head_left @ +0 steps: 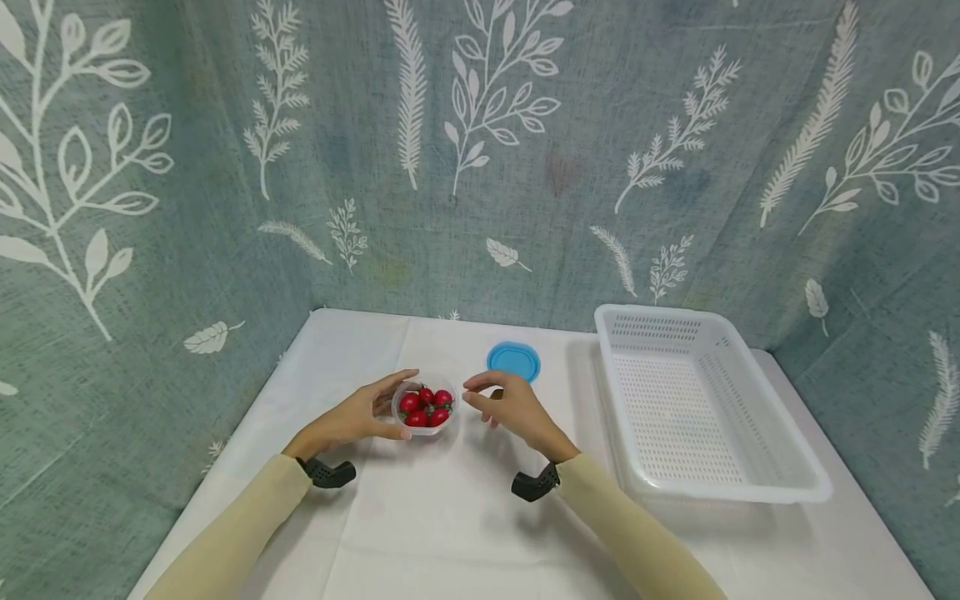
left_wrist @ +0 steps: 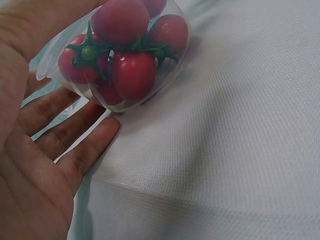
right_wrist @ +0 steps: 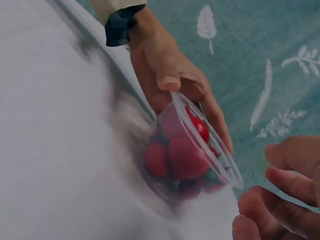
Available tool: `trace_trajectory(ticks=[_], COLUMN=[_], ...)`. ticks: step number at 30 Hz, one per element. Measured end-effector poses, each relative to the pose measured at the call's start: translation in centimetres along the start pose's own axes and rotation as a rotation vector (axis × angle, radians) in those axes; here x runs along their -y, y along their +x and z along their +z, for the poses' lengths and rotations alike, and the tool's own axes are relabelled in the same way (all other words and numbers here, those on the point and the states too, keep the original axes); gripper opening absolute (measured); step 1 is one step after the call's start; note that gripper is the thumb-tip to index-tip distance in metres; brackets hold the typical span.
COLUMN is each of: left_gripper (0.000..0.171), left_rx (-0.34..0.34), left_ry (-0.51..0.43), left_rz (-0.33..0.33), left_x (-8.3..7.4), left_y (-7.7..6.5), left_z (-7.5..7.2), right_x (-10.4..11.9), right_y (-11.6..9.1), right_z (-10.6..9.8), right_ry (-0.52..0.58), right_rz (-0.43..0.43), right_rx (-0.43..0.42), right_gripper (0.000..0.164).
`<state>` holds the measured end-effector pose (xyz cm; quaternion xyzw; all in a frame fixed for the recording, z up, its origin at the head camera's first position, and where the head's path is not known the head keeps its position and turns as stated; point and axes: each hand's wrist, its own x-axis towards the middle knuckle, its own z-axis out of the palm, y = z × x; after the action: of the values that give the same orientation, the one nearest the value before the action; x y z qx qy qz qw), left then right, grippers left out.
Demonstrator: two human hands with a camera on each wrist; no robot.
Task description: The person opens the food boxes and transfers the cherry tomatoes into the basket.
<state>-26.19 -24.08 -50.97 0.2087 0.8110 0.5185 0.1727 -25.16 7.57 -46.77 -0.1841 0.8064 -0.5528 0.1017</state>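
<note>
A small clear plastic tub [head_left: 429,431] of red cherry tomatoes [head_left: 426,398] with green stems stands on the white cloth. My left hand [head_left: 351,418] holds it from the left, thumb at the near side of the rim and fingers spread around the far side. Through the tub's wall [left_wrist: 131,106] in the left wrist view, several tomatoes show. To the right of the tub, my right hand [head_left: 517,410] hovers with loosely bent fingers and nothing in them, apart from the rim. A round blue lid [head_left: 513,358] lies just beyond that hand.
A large white perforated plastic basket [head_left: 675,421] stands on the right of the table [head_left: 427,533]. Grey-green cloth [head_left: 540,208] with white leaf prints hangs behind the table and along both sides.
</note>
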Motion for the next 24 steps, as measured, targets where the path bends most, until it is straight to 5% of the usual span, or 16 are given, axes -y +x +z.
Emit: trace_trajectory(ticks=[24], left_gripper=[0.104], left_rx=[0.014], left_ry=[-0.003], left_rz=[0.028], left_x=[-0.1], left_y=[-0.2], left_z=[-0.1], right_x=[1.8], right_y=[0.8], right_z=[3.3], right_ry=[-0.525], right_rz=[-0.264], right_rx=[0.211], right_gripper=[0.027])
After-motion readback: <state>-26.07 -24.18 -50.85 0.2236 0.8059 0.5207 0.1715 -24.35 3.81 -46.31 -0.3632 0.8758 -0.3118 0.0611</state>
